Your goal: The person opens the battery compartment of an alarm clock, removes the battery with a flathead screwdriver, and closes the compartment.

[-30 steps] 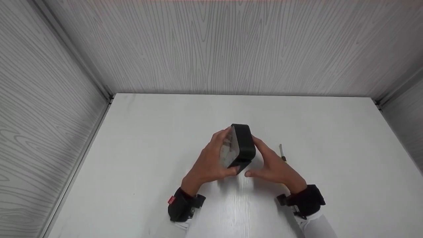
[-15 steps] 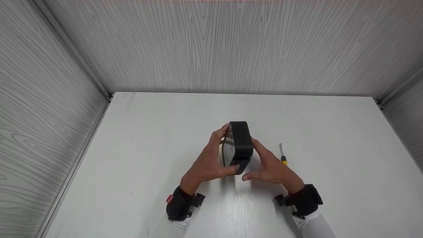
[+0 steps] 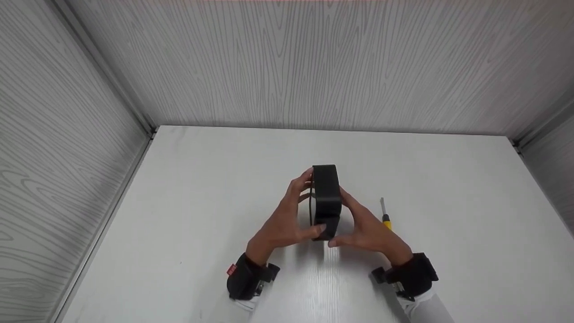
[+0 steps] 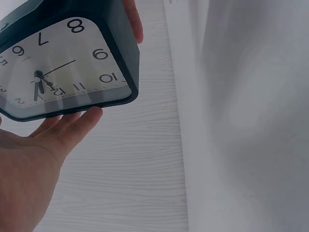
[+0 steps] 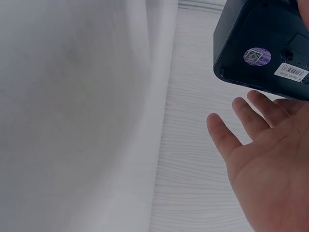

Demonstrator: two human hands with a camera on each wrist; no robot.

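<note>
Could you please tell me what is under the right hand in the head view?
A screwdriver on the table: its shaft and part of its handle show beyond the right hand. The rest is covered.

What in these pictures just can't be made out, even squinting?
Head view: the rear end of the screwdriver, hidden behind the right hand.
Head view: what time the desk clock shows, as it is seen side-on.
Left wrist view: one side of the dial, cut by the left edge.
Right wrist view: print on the barcode sticker, too small.
</note>
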